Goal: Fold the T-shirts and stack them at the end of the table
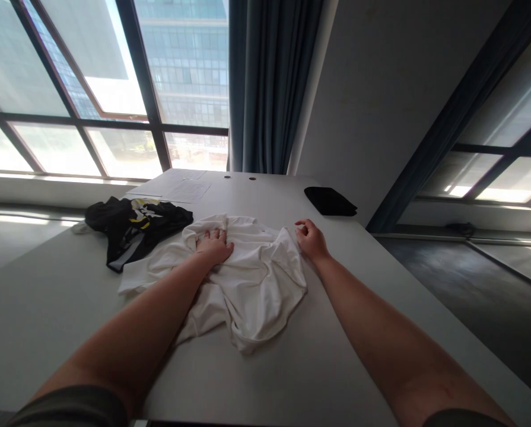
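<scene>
A crumpled white shirt (256, 284) lies spread in loose folds on the white table (336, 367). My left hand (216, 246) rests palm down on its upper left part, fingers spread apart. Close by the shirt's right edge, my right hand (311, 238) is held with its fingers curled in, and no cloth shows between them. Whether its fingertips touch the raised fold beside them, I cannot tell. Part of the shirt's left side is hidden under my left forearm.
Left of the shirt is a bunched black garment (127, 225) with yellow and white markings. Sheets of paper (187, 190) lie behind it. A folded black item (330, 201) sits near the table's right edge. Windows, a blue curtain (269, 89) and a wall stand beyond.
</scene>
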`<state>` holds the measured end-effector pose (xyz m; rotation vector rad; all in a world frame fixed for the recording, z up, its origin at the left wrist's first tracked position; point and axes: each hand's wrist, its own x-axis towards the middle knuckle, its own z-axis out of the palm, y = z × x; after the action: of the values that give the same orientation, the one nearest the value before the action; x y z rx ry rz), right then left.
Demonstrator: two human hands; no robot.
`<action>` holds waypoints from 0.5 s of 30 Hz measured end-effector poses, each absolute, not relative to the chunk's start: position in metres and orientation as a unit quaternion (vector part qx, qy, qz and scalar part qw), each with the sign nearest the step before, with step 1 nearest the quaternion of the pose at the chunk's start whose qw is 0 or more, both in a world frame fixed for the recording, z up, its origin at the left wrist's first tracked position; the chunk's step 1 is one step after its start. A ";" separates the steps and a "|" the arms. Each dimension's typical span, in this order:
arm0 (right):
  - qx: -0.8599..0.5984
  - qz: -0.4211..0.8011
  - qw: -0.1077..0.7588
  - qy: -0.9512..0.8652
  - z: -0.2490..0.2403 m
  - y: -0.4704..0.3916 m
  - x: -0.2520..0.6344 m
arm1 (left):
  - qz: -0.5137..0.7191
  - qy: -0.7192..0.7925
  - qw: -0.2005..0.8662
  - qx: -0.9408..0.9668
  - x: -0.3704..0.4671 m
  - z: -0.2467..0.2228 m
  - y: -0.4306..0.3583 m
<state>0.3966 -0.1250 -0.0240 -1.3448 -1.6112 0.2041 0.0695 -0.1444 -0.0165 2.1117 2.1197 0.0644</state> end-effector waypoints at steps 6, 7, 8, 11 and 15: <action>-0.381 0.126 0.303 -0.865 -0.017 -0.148 0.357 | 0.016 0.701 0.071 0.709 0.069 -0.017 -0.145; -0.370 0.131 0.280 -0.876 -0.019 -0.148 0.354 | 0.017 0.700 0.069 0.711 0.069 -0.017 -0.145; -0.370 0.134 0.268 -0.879 -0.020 -0.147 0.352 | 0.018 0.699 0.068 0.712 0.068 -0.017 -0.145; -0.399 0.144 0.270 -0.865 -0.023 -0.144 0.353 | 0.021 0.698 0.062 0.713 0.068 -0.018 -0.145; -0.421 0.177 0.265 -0.849 -0.021 -0.143 0.359 | 0.020 0.696 0.058 0.715 0.067 -0.018 -0.144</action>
<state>0.3591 -0.1430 -0.0213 -1.1363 -2.2940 0.4787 0.0672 -0.1444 -0.0182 2.1674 2.1111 0.0612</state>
